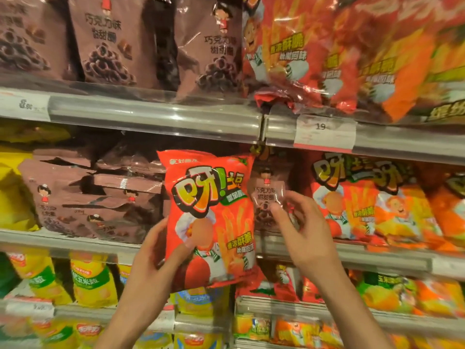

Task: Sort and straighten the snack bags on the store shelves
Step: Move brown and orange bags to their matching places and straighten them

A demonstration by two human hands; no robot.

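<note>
My left hand (161,250) grips a red fries snack bag (214,197) by its lower left edge and holds it upright in front of the middle shelf. Just right of it, my right hand (302,230) has its fingers spread on a brown chocolate-ring bag (268,197) standing on that shelf; a firm grip cannot be made out. Several brown bags (100,197) lie tumbled on the shelf's left part. Matching red and orange fries bags (364,202) stand on its right part.
The top shelf carries upright brown bags (108,46) on the left and slumped red bags (314,59) on the right. A rail with price tags (324,132) runs below them. Yellow bags (93,278) fill the lower shelves.
</note>
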